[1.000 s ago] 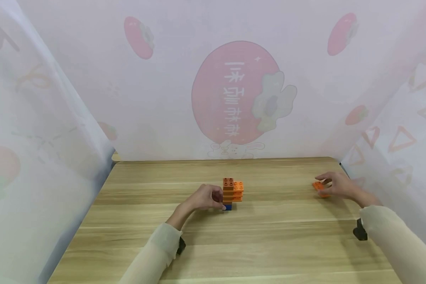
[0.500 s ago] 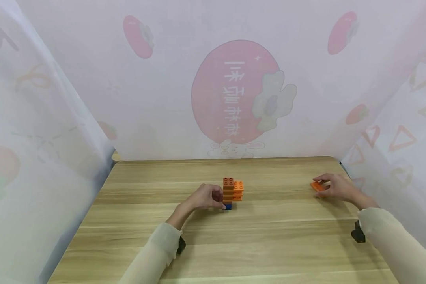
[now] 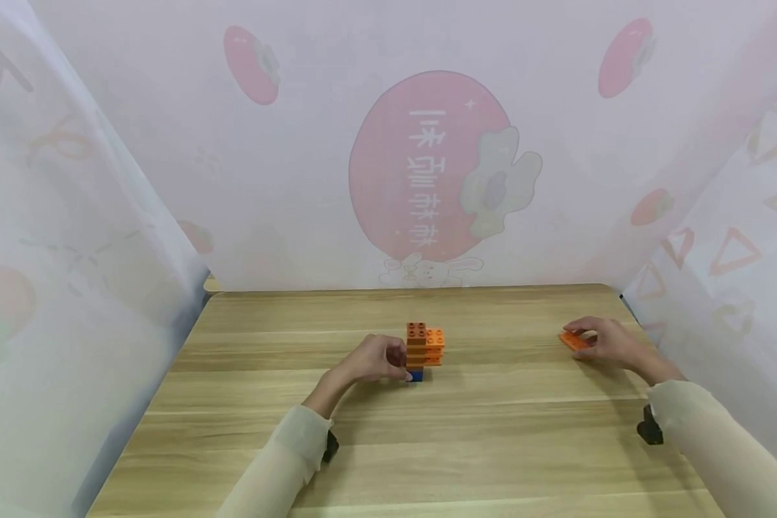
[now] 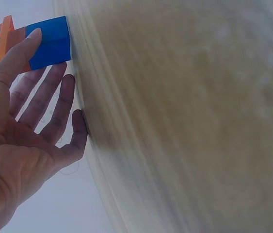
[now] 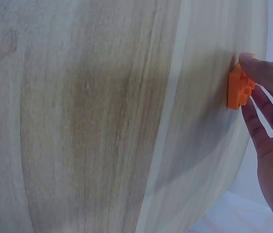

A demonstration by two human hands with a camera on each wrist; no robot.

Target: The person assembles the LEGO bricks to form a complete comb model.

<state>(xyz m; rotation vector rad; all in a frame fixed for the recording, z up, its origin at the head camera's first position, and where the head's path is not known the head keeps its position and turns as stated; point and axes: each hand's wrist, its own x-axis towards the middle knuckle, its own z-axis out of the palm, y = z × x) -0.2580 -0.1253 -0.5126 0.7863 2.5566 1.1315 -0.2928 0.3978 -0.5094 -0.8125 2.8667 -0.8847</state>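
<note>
Near the middle of the table stands a brick stack: a blue toy brick [image 3: 416, 375] at the base, brown bricks [image 3: 416, 332] above it, and thin orange bricks [image 3: 434, 339] jutting out to the right. My left hand [image 3: 375, 358] holds the stack from the left. In the left wrist view its thumb presses the blue brick [image 4: 54, 43], while the other fingers are partly behind it. Far to the right, my right hand [image 3: 611, 342] pinches a flat orange brick [image 3: 573, 341] between thumb and fingers. The right wrist view shows this orange brick [image 5: 235, 90] close to the tabletop; whether it touches is unclear.
The wooden table [image 3: 492, 446] reaches back to a pale printed curtain [image 3: 285, 180], with more curtain on both sides. Bare wood lies between the stack and the right hand. A dark wrist device [image 3: 650, 426] sits below the right sleeve.
My right hand has moved a little to the left with the orange brick, which has shifted toward the stack. The left hand and the stack stay in place.
</note>
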